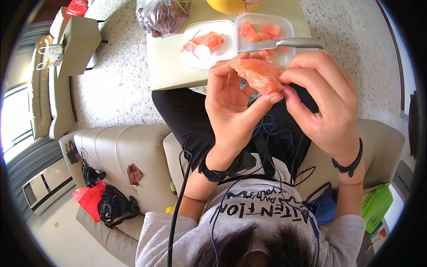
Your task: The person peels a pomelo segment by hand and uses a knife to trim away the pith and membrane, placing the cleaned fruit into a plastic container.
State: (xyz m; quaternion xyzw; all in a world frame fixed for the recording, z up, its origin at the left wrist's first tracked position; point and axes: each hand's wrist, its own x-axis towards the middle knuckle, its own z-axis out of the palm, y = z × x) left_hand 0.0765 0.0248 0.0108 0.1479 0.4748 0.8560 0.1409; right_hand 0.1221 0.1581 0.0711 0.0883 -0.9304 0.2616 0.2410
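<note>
Both hands hold one piece of peeled pink pomelo flesh (260, 75) above my lap. My left hand (233, 100) grips it between thumb and fingers from the left and below. The fingertips of my right hand (323, 93) pinch its right edge. Just beyond, a clear plastic container (291, 26) holds several pink pulp pieces, and a knife with a grey handle (300, 42) lies across its rim. Left of it, a white lid (191, 33) bears pulp with bits of pale membrane (208, 41).
A yellow-rinded pomelo (230, 6) and a plastic bag of grapes (161, 16) are at the far side of the cream padded table (166, 73). Blue and black cables (181, 200) run over my torso and lap. The beige sofa (143, 150) bears bags at the left.
</note>
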